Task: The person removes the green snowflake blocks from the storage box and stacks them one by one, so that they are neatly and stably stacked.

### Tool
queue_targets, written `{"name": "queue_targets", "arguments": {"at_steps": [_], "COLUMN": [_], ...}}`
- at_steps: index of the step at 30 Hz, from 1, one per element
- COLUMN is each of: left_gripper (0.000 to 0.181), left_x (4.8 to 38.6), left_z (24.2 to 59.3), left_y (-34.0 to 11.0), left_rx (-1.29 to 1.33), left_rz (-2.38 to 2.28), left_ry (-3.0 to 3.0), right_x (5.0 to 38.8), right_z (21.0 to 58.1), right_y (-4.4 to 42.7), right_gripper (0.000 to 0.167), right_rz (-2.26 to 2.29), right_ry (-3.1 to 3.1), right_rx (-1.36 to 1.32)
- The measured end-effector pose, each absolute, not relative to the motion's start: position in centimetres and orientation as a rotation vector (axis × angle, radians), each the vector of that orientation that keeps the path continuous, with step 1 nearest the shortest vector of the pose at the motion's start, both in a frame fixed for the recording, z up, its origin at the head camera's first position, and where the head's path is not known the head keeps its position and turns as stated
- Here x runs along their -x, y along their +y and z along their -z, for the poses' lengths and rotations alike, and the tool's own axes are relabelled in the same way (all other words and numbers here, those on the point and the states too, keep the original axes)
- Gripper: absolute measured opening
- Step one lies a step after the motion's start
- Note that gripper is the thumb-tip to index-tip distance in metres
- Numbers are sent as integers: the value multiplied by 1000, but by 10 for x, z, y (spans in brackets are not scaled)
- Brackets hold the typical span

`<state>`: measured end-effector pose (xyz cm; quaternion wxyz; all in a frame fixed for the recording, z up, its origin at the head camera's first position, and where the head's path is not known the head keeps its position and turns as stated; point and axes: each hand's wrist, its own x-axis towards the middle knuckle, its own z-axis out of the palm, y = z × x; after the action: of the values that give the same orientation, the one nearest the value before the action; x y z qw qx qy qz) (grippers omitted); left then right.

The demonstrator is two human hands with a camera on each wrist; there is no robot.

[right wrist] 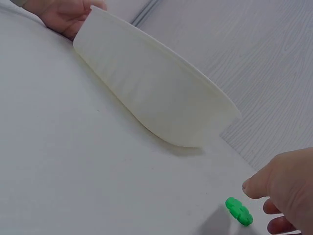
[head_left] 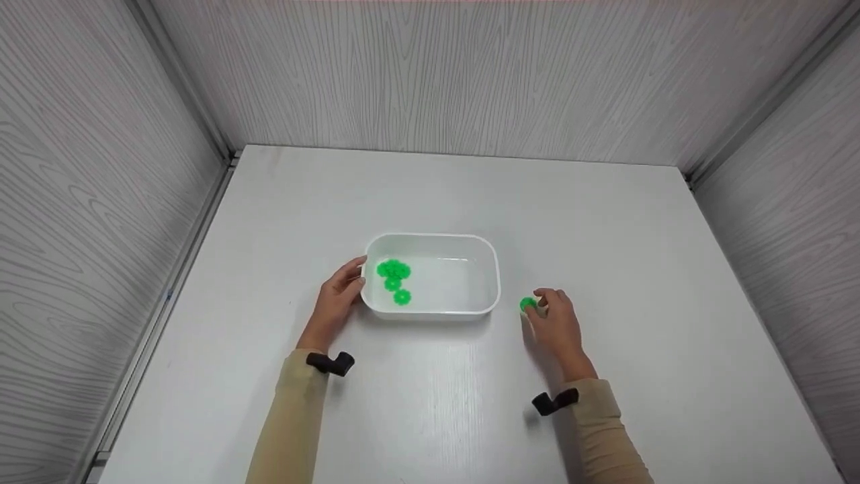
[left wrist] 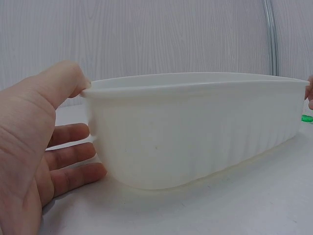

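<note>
A white plastic box [head_left: 430, 313] stands on the table. Several green flower-shaped plastic pieces [head_left: 402, 297] lie inside, toward its left end. My left hand [head_left: 338, 299] holds that end; in the left wrist view the thumb [left wrist: 68, 83] is bent onto the rim and the other fingers rest against the wall. To the right of the box, my right hand [head_left: 554, 323] hovers with thumb and fingers bent around a single green flower-shaped piece [right wrist: 238, 211]. In the right wrist view a gap shows between this piece and the fingertips [right wrist: 248, 189].
The white table [head_left: 430, 195] is bounded by a back panel [head_left: 430, 81] and side panels [head_left: 87, 181] with grey wood grain. A black wrist strap [head_left: 330, 364] sits on the left wrist, another black strap [head_left: 555, 402] on the right.
</note>
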<state>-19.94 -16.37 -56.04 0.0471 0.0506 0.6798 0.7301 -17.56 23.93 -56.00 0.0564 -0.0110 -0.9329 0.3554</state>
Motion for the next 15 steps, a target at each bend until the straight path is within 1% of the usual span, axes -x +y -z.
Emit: {"name": "queue_targets", "arguments": {"at_steps": [6, 15], "left_gripper": [46, 43], "left_x": [200, 209], "left_z": [566, 586], "left_y": [-165, -166], "left_rx": [-169, -153], "left_rz": [-2260, -2278], "left_ry": [2042, 2073], "right_x": [175, 176], "right_z": [553, 545], "right_y": [235, 220], "right_gripper": [31, 24], "right_rz": [-1124, -1033], "right_ry": [-2753, -2591], "right_rx": [-50, -194]}}
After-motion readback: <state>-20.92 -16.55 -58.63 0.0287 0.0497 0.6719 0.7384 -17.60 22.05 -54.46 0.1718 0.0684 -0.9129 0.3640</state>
